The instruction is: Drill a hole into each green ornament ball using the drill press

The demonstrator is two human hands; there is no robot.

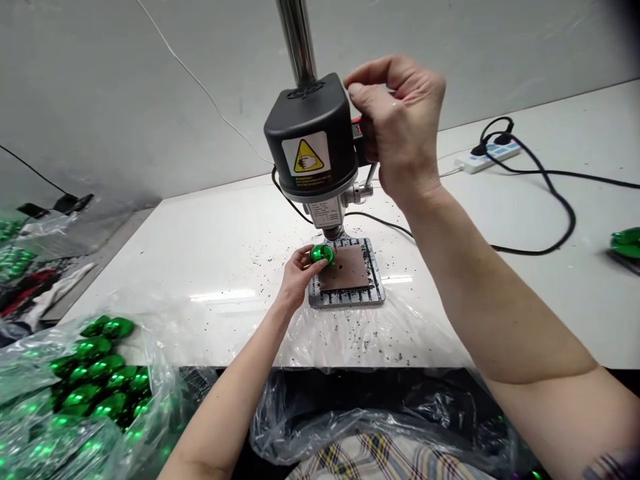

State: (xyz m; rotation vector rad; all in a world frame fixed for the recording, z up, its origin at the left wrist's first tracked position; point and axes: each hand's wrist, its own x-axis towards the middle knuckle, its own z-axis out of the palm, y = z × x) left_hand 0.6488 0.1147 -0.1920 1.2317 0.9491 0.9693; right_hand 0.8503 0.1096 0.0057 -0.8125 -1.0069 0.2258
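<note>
A small black bench drill press [313,140] with a yellow warning label stands in front of me. My left hand [299,272] pinches a shiny green rounded piece [322,254], perhaps of plastic, between thumb and fingers. It is at the left edge of a brown board [350,267] with a dark hole, just left of the drill bit. The board lies on the slotted metal base [377,293]. My right hand [400,123] is raised beside the motor housing, fingers curled round the feed lever [371,177]; most of the grip is hidden behind the hand.
Dark shavings are scattered over the white table [225,267]. At lower left, a clear plastic bag [165,380] holds several shiny green pieces [95,373]. A power strip [487,157] with black cables lies at right, and another green piece [627,241] at the right edge.
</note>
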